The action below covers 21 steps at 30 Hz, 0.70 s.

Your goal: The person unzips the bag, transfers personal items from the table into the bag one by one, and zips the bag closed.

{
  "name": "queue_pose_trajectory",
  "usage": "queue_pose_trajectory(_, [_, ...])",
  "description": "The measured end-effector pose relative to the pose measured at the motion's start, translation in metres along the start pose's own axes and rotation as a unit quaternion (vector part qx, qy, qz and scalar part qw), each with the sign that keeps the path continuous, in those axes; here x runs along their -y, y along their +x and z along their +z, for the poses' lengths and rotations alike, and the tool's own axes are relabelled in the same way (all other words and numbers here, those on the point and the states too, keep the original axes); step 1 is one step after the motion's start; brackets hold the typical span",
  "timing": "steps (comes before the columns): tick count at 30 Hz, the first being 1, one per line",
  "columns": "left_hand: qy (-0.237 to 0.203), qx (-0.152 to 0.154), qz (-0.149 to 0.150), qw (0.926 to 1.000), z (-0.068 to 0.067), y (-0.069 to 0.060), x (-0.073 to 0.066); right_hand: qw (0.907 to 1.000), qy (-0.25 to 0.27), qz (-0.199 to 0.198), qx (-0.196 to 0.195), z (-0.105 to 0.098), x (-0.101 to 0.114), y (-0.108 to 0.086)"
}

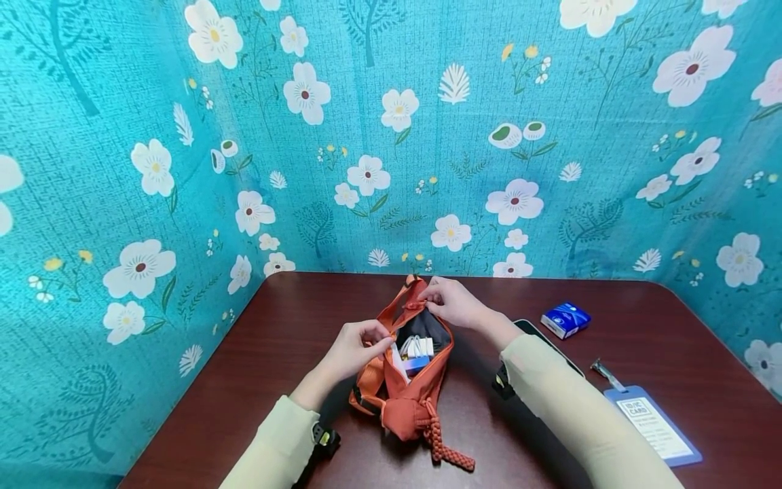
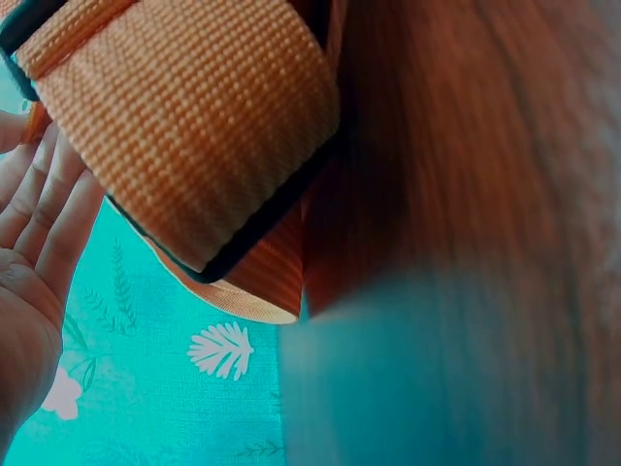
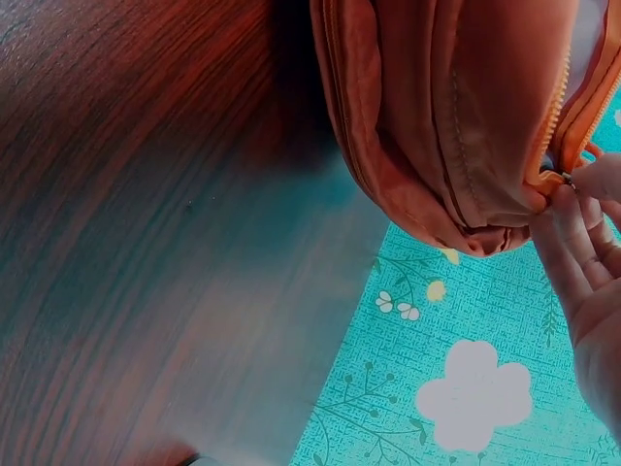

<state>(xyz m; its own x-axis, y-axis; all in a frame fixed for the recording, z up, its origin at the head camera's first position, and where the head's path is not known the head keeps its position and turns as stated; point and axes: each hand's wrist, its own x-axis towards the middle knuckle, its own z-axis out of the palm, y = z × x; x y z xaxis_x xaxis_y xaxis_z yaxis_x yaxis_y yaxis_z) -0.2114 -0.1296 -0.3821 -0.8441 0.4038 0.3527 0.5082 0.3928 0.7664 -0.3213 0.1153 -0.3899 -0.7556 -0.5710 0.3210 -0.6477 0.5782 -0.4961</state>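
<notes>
An orange-red fabric bag [image 1: 436, 372] lies on the table with its zipped mouth open. Inside show a white charger with a coiled cable [image 1: 419, 347], a blue-purple box [image 1: 417, 365] and something flat and white [image 1: 399, 365]. My left hand [image 1: 354, 348] pinches the left edge of the mouth between thumb and finger. At the far end of the opening, my right hand [image 1: 455, 303] pinches the zipper pull [image 3: 567, 179], where the two zipper rows [image 3: 556, 112] meet. The orange webbing strap [image 2: 194, 126] fills much of the left wrist view, beside the left palm.
To the right lie a blue-and-white small box [image 1: 565, 320], a dark phone-like slab [image 1: 550, 345] partly behind the right arm, and an ID card holder [image 1: 654, 424] with a clip. A braided cord [image 1: 449, 454] trails from the bag's near end. Floral cloth [image 1: 391, 149] hangs behind the table.
</notes>
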Motion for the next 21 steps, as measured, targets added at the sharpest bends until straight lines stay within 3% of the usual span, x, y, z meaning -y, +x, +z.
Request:
queue_pose_trajectory(13, [0.006, 0.001, -0.012, 0.9999, -0.001, 0.0, -0.001, 0.9996, 0.003, 0.014, 0.023, -0.004, 0.0, 0.0])
queue_pose_trajectory(21, [0.004, 0.0, -0.01, 0.9999, 0.0, 0.0, 0.0, 1.0, 0.0, -0.003, -0.009, -0.013, -0.002, -0.002])
